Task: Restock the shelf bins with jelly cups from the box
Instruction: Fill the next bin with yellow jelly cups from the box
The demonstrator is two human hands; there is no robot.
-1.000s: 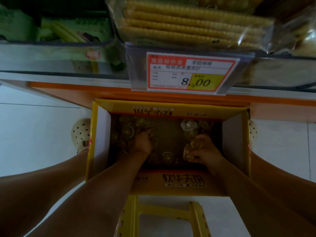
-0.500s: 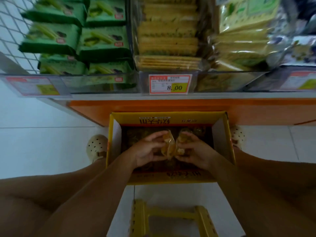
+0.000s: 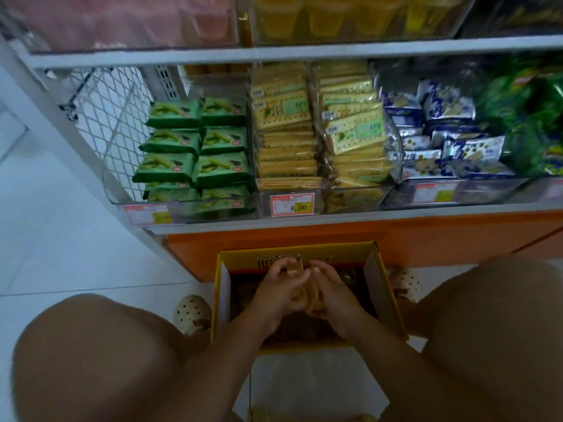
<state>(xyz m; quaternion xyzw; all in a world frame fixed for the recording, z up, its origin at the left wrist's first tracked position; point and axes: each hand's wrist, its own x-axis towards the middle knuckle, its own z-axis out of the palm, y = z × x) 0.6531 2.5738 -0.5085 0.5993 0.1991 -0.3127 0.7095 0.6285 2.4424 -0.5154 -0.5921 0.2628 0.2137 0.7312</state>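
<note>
Low in the frame, our left hand (image 3: 281, 287) and right hand (image 3: 330, 289) press together, cupping a clutch of jelly cups (image 3: 307, 295) above the yellow box (image 3: 385, 287) at bottom centre. We judge them light, slick and easily dented, best cradled from beneath. Farther up, a price tag (image 3: 292, 204) reads 8.00; the yellow bin (image 3: 350, 19) sits top centre.

Box (image 3: 377, 284): yellow outside, dark print on the far flap, white inner side walls. Shelf base (image 3: 396, 239): orange. Floor (image 3: 61, 254): white tile. Wafer packs (image 3: 195, 147): green with red labels. Crackers (image 3: 304, 141): pale yellow, dotted, green labels. Packets (image 3: 441, 132): blue and white. Price tag (image 3: 292, 204): red border, white field, yellow price panel. Clogs (image 3: 192, 312): cream, perforated. Side grille (image 3: 109, 117): white mesh.
</note>
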